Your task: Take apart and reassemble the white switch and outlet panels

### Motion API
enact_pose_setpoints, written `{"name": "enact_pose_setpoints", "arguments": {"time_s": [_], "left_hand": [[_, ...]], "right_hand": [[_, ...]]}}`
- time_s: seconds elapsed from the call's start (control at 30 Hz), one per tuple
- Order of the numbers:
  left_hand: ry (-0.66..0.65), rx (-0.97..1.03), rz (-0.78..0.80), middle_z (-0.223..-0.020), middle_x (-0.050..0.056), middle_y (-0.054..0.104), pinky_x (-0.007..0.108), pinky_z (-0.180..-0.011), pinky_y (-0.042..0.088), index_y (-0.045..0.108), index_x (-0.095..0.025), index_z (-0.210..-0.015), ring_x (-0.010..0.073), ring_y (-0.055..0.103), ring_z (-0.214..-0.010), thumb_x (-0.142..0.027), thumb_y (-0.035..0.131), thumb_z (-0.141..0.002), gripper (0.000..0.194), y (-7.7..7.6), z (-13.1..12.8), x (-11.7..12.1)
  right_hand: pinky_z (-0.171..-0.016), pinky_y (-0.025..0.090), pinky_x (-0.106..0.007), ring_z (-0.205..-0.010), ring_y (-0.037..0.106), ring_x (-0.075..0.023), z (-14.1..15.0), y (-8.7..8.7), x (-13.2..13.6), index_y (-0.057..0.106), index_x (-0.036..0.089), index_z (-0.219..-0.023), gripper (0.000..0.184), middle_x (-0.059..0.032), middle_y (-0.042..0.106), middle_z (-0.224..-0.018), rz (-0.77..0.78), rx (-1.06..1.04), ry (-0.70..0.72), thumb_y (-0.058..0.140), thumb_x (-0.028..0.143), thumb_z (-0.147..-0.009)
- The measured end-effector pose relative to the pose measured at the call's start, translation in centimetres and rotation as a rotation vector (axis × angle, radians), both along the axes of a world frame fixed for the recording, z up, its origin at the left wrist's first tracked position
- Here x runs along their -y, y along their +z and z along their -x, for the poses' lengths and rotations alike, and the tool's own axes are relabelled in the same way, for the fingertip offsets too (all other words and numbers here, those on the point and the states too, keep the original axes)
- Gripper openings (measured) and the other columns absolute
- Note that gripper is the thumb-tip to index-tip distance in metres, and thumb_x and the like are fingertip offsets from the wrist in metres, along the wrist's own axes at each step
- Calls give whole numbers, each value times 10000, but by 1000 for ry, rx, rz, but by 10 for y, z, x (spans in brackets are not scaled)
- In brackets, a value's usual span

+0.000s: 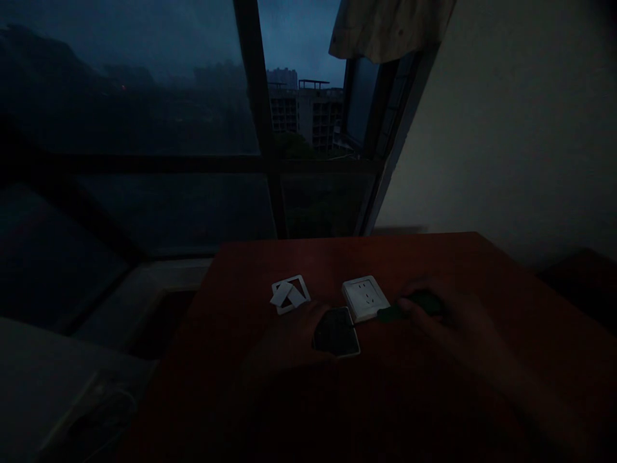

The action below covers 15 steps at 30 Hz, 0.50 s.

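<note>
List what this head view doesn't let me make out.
Dark square piece: head view, left side hidden by the left hand.
Green tool: head view, grip partly covered by the right hand; tip too dark and small to make out.
White socket: head view, underside hidden, facing the table.

Tabletop (pixel 409 257): reddish, wood by the look from where I stand, smooth, faint sheen toward the window panes (pixel 168 116), which are smooth glass. Socket panel (pixel 365 292): smooth white plastic, low gloss. Loose frame (pixel 303 285): similar pale plastic. Green handle (pixel 427 301): finish lost in gloom. Curtain (pixel 390 29): matt cloth. Wall (pixel 482 128): matt.
</note>
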<state>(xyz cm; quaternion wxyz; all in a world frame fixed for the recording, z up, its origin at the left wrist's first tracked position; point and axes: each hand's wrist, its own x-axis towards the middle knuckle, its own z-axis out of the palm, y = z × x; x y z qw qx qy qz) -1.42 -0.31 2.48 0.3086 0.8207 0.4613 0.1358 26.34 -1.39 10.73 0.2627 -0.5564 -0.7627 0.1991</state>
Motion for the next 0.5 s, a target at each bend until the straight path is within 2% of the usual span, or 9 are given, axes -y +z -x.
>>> {"name": "enact_pose_setpoints", "arguments": {"time_s": [0.2, 0.33, 0.5], "left_hand": [[7, -17, 2, -1255, 71, 534, 383, -919, 425, 455, -273, -1284, 290, 534, -1096, -457, 813, -601, 793, 1, -1, 1], [5, -20, 2, -1239, 58, 543, 373, -902, 433, 465, -275, -1271, 282, 537, -1094, -448, 812, -609, 767, 3, -1, 1], [9, -7, -6, -1288, 65, 520, 389, -938, 421, 437, -276, -1306, 288, 519, -1124, -453, 819, -598, 823, 1, 0, 1]], "right_hand": [[-580, 484, -272, -726, 657, -191, 2, 1, -1, 577, 229, -978, 278, -57, 693, -882, 18, 25, 19, 485, 477, -894], [-587, 485, -275, -716, 660, -187, 5, 6, 0, 579, 230, -975, 257, -59, 700, -892, 5, 62, 42, 477, 454, -901], [-589, 455, -273, -694, 657, -184, 15, 16, 1, 559, 234, -993, 267, -62, 705, -893, -50, 182, 114, 431, 458, -923]]}}
